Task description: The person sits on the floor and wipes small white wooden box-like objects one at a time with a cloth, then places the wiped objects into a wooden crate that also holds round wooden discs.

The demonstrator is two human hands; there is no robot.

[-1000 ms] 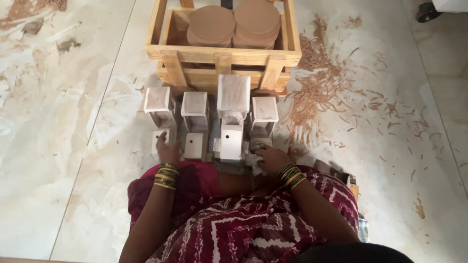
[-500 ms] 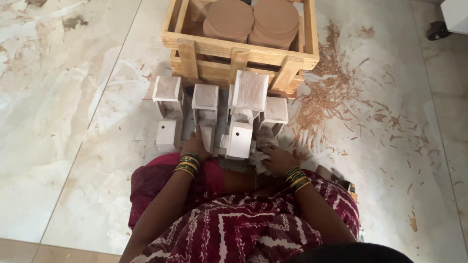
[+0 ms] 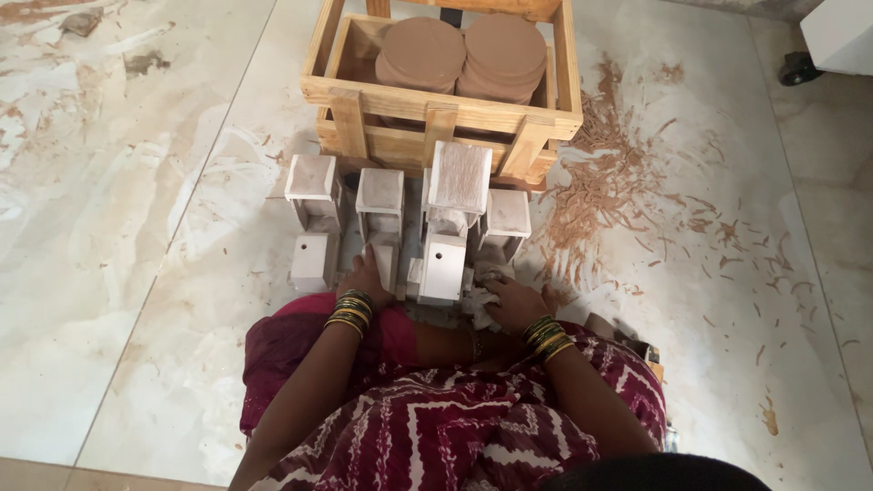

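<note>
So from my feed, the marble floor [image 3: 118, 236] fills pretty much the whole frame, pale and dusty, with a big scatter of reddish-brown shavings [image 3: 627, 200] right of centre. At top centre sits a wooden crate [image 3: 436, 114] with two stacks of round clay discs [image 3: 464, 55] inside. Just below it, mid-frame, there's a row of white blocky moulds [image 3: 400, 227], the tallest one [image 3: 459, 177] with a streaky top face. My left hand [image 3: 368, 277] lies against the second mould from the left [image 3: 380, 223], fingers curled at its base; can't tell if it's really gripping. My right hand [image 3: 509, 300] is closed on a crumpled whitish cloth [image 3: 480, 295] at lower centre, just beside the moulds.
</note>
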